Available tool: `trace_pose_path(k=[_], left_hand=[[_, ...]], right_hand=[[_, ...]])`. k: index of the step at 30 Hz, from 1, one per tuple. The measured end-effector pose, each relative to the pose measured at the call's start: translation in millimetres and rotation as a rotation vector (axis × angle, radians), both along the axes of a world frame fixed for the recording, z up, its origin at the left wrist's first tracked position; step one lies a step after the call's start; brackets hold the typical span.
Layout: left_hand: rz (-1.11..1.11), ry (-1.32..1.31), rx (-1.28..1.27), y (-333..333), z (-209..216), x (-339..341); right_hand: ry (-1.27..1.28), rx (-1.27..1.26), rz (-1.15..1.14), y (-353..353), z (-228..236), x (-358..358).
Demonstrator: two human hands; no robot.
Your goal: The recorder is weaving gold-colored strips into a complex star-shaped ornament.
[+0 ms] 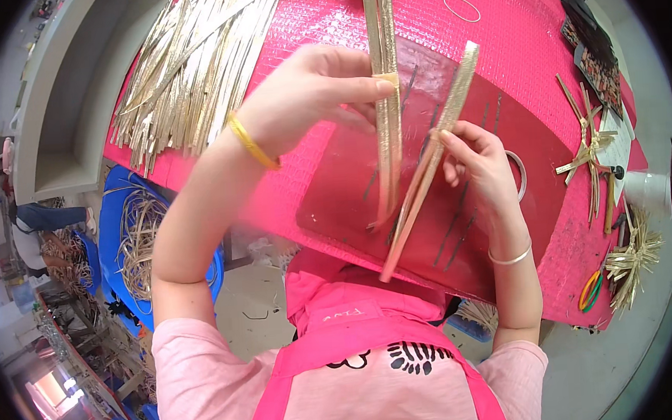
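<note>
My left hand [336,87] pinches a pair of long gold strips [388,145] between thumb and fingers, with a short pale-gold piece at the thumb. The strips hang roughly upright above a dark red mat [335,187]. To the right, my right hand [475,155] is closed on other gold strips [433,158], which slant from upper right to lower left. Both sets are apart at the top and come close near their lower ends. Dark lines are marked on the mat beneath.
A large pile of loose gold strips [197,72] lies at the upper left of the pink table [324,18]. A blue bin [110,224] of strips stands left of it. Woven gold pieces [590,148], a hammer [609,201] and a gold bundle [635,257] sit at right. A tape roll [520,175] is beside my right hand.
</note>
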State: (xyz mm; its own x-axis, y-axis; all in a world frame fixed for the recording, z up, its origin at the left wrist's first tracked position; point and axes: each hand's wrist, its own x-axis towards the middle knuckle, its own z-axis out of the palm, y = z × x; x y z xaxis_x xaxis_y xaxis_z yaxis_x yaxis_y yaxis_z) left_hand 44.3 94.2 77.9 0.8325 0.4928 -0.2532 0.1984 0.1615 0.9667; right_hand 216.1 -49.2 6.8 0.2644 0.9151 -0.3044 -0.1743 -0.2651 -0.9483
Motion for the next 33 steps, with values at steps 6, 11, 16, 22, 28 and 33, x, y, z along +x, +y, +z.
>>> trace_pose_path(k=[6,11,16,22,28,33], left_hand=[[0.074,0.032,-0.072,-11.4,-17.5,7.1],[0.164,0.017,-0.045,-16.3,-7.6,1.3],[0.225,-0.059,0.07,-13.6,21.6,-10.7],[0.182,-0.093,-0.088,-19.4,19.7,-11.6],[0.194,-0.183,-0.349,-40.6,1.9,10.3],[0.226,-0.243,-0.205,-47.6,-3.3,19.8]], right_hand=[[-1.194,-0.109,-0.104,14.5,-17.0,-6.6],[-1.147,-0.231,0.018,21.7,-18.0,-11.7],[-1.138,-0.194,-0.003,11.0,-12.1,-1.6],[-0.752,-0.104,0.014,5.4,-0.2,13.6],[-0.009,0.32,-0.25,4.7,44.8,-15.0],[-0.075,0.419,-0.274,2.8,51.4,-29.1]])
